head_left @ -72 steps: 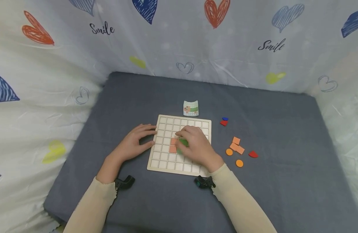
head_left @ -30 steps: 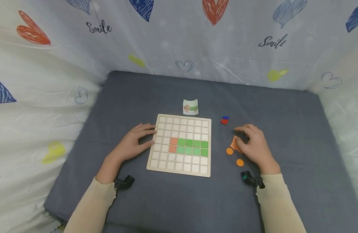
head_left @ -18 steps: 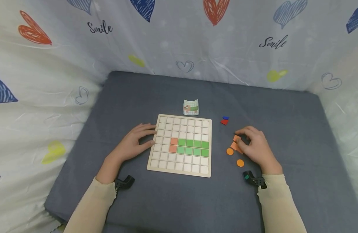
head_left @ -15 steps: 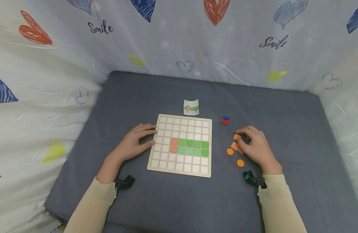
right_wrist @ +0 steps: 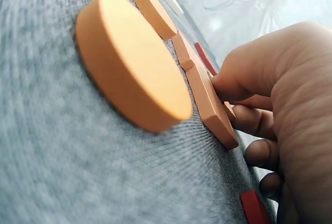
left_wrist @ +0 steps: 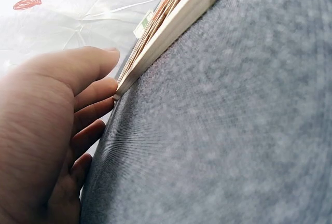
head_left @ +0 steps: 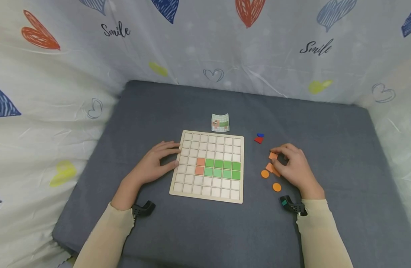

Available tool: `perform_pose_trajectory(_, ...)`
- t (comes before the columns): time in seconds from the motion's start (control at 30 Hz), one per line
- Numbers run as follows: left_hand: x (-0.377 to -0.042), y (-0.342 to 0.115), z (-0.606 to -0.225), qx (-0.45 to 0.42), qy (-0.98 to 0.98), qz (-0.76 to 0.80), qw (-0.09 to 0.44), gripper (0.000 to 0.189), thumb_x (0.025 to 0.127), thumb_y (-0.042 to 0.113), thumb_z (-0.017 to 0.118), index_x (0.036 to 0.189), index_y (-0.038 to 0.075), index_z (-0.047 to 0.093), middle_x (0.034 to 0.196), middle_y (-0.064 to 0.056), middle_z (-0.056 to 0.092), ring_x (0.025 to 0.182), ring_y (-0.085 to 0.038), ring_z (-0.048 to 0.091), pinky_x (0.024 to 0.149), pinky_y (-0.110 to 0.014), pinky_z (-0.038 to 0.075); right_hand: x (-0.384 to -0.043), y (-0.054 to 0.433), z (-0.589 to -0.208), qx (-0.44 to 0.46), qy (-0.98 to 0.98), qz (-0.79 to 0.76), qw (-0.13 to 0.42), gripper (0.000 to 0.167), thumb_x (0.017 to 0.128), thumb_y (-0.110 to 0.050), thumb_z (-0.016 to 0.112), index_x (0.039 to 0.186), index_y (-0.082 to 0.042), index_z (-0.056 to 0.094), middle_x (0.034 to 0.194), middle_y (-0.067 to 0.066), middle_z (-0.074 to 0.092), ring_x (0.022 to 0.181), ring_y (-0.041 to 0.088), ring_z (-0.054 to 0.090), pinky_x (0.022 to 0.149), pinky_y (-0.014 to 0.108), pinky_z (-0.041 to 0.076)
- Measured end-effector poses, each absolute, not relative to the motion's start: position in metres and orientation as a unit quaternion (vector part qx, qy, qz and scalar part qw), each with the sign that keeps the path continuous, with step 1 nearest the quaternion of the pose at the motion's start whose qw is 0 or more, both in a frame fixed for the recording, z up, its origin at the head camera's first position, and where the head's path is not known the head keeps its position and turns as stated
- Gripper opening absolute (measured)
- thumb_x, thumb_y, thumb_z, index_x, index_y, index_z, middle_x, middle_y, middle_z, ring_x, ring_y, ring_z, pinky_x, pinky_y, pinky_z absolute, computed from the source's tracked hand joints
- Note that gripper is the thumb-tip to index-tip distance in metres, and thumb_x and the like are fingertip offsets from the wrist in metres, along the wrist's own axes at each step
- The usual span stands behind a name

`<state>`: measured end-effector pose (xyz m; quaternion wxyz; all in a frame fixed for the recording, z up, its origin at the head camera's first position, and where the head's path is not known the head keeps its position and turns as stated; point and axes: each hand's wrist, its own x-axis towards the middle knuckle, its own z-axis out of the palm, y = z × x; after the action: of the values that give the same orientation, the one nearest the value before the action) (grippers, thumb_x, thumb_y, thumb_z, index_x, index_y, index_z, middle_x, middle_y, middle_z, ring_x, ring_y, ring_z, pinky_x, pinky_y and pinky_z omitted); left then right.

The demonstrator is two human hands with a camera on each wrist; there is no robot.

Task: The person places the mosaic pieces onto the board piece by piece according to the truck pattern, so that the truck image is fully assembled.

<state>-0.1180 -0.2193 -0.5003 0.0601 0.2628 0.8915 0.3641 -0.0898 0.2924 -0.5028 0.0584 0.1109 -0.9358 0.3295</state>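
Note:
My left hand (head_left: 156, 162) rests with its fingers extended against the left edge of a wooden grid board (head_left: 206, 182). In the left wrist view the fingertips (left_wrist: 110, 85) meet the board's side. Two salmon square tiles (head_left: 200, 166) and several green tiles (head_left: 222, 168) sit in two rows of the grid. Right of the board, my right hand (head_left: 294, 169) pinches an orange square tile (head_left: 273, 155) between thumb and fingers. Other orange square tiles (head_left: 269, 167) lie just under that thumb, partly hidden. In the right wrist view, the thumb (right_wrist: 236, 76) overlaps the orange pieces.
Two orange discs (head_left: 265, 174) lie near the right hand. A red piece (head_left: 259, 140) and a blue piece (head_left: 260, 135) lie farther back. Beyond the board is a small picture card (head_left: 220, 125). Another red piece (right_wrist: 254, 208) shows in the right wrist view.
My right hand has moved right from the board to the loose pieces, uncovering the green tiles. One orange square tile has shifted away from the others in its fingers. The left hand stays put.

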Motion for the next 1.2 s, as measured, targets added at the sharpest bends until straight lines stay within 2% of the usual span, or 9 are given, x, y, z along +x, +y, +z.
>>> perform_pose_trajectory(0.4,-0.118,-0.218,-0.496,0.259,0.893,0.362,0.065,0.052,0.105,0.037,0.079,0.150,0.014,0.069,0.166,-0.006,0.052,0.161,-0.033,0.035,0.139,-0.052,0.017,-0.092,0.293,-0.503,0.109,-0.933,0.336,0.068,0.023,0.099,-0.012,0.077,0.121,-0.008,0.081,0.111,0.005,0.071,0.090,0.019,0.050,0.080,0.039,0.038)
perform_pose_trajectory(0.7,-0.117,-0.218,-0.496,0.261,0.892,0.364,0.065,0.051,0.105,0.035,0.078,0.150,0.013,0.069,0.165,-0.008,0.052,0.161,-0.034,0.035,0.139,-0.052,0.017,-0.090,0.286,-0.500,0.113,-0.929,0.342,0.085,0.025,0.099,-0.012,0.077,0.124,-0.009,0.080,0.113,0.003,0.068,0.092,0.018,0.053,0.077,0.034,0.045)
perform_pose_trajectory(0.97,-0.118,-0.218,-0.498,0.262,0.892,0.362,0.061,0.050,0.106,0.034,0.078,0.150,0.013,0.069,0.165,-0.008,0.053,0.161,-0.034,0.036,0.139,-0.051,0.017,-0.095,0.262,-0.492,0.155,-0.915,0.363,0.088,0.028,0.096,-0.006,0.076,0.124,-0.007,0.080,0.109,0.000,0.065,0.092,0.019,0.053,0.075,0.031,0.046)
perform_pose_trajectory(1.2,-0.118,-0.219,-0.502,0.260,0.893,0.361,0.065,0.051,0.106,0.037,0.077,0.151,0.014,0.068,0.166,-0.007,0.052,0.161,-0.034,0.035,0.139,-0.052,0.016,-0.098,0.235,-0.488,0.211,-0.898,0.374,0.099,0.029,0.094,-0.005,0.077,0.123,-0.007,0.080,0.113,-0.001,0.066,0.093,0.021,0.055,0.076,0.033,0.049)
